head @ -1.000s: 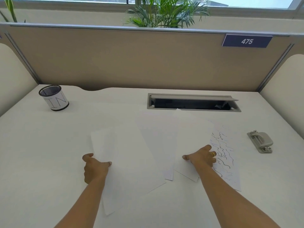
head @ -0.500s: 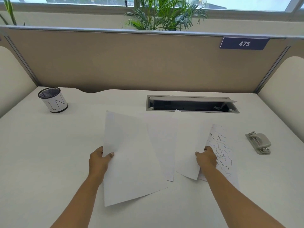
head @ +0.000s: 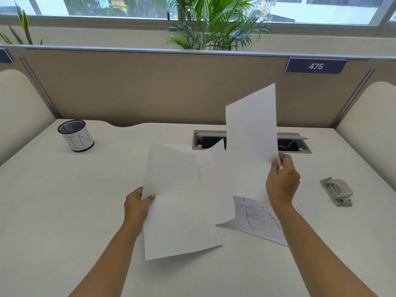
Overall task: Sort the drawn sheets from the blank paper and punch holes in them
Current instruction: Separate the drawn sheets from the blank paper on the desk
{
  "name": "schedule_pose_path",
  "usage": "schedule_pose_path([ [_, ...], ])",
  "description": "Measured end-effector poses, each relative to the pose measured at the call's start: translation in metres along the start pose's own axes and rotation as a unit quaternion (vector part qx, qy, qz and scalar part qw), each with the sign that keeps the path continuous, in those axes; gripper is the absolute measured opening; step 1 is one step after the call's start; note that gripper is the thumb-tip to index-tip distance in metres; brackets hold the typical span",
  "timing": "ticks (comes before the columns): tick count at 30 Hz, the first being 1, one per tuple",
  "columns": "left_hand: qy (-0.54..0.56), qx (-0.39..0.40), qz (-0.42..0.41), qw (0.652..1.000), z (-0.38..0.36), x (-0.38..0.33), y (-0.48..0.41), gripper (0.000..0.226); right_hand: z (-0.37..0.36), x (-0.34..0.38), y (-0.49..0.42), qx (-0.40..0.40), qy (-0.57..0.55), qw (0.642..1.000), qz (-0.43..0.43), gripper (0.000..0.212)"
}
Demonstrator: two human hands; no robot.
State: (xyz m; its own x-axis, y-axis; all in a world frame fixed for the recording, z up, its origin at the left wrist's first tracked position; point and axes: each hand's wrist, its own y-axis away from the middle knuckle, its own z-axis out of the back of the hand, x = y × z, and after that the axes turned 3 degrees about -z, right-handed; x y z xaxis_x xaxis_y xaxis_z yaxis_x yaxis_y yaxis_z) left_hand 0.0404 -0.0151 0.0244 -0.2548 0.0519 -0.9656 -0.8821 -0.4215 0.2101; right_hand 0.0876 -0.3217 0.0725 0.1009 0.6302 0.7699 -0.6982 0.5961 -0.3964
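My left hand (head: pixel 137 205) pinches the left edge of a blank white sheet (head: pixel 175 202), held tilted just above the desk. My right hand (head: pixel 281 181) grips another blank sheet (head: pixel 251 125) by its lower right corner and holds it upright in the air. Between the two, a third blank sheet (head: pixel 216 185) curls up from the desk. A drawn sheet (head: pixel 257 219) with dark squiggly lines lies flat below my right hand, partly hidden by my wrist. A grey hole punch (head: pixel 337 191) rests at the right.
A mesh pen cup (head: pixel 76 136) labelled "IN" stands at the back left. A recessed cable tray (head: pixel 293 144) with its lid raised sits at the back centre. A beige partition (head: pixel 150 86) closes off the back, with curved side panels on both sides.
Both hands have lifted their sheets off the desk. The right sheet rose upright and uncovered more of the drawn sheet. The left sheet moved toward the centre.
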Motion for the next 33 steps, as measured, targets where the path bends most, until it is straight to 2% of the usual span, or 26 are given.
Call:
schedule_pose_path([
  [6, 0.008, 0.0, -0.006, 1.0, -0.004, -0.006, -0.001, 0.025, 0.012, 0.025, -0.009, -0.05, -0.087, 0.994, 0.048, 0.019],
  [10, 0.021, 0.004, -0.003, 1.0, -0.005, -0.009, -0.002, 0.025, 0.015, 0.038, -0.014, -0.045, -0.161, 0.986, 0.016, 0.017],
  [12, 0.035, 0.007, 0.002, 0.999, -0.005, -0.009, -0.002, 0.023, 0.013, 0.04, -0.013, -0.004, -0.183, 0.983, -0.022, 0.015],
  [15, 0.074, 0.02, 0.021, 0.997, -0.005, -0.009, -0.001, 0.022, 0.005, 0.033, -0.007, 0.111, -0.19, 0.97, -0.103, 0.016],
  [18, 0.102, 0.034, 0.035, 0.994, -0.003, -0.01, -0.001, 0.021, -0.002, 0.019, 0.006, 0.214, -0.202, 0.939, -0.176, 0.017],
  [22, 0.129, 0.055, 0.035, 0.99, -0.003, -0.011, 0.001, 0.016, -0.007, 0.005, 0.023, 0.322, -0.215, 0.888, -0.246, 0.009],
  [26, 0.137, 0.075, 0.045, 0.987, -0.005, -0.011, 0.002, 0.015, -0.009, -0.005, 0.035, 0.402, -0.204, 0.845, -0.288, 0.008],
  [33, 0.139, 0.114, 0.03, 0.983, -0.013, -0.013, 0.008, 0.016, -0.012, -0.01, 0.048, 0.478, -0.206, 0.799, -0.303, 0.008],
])
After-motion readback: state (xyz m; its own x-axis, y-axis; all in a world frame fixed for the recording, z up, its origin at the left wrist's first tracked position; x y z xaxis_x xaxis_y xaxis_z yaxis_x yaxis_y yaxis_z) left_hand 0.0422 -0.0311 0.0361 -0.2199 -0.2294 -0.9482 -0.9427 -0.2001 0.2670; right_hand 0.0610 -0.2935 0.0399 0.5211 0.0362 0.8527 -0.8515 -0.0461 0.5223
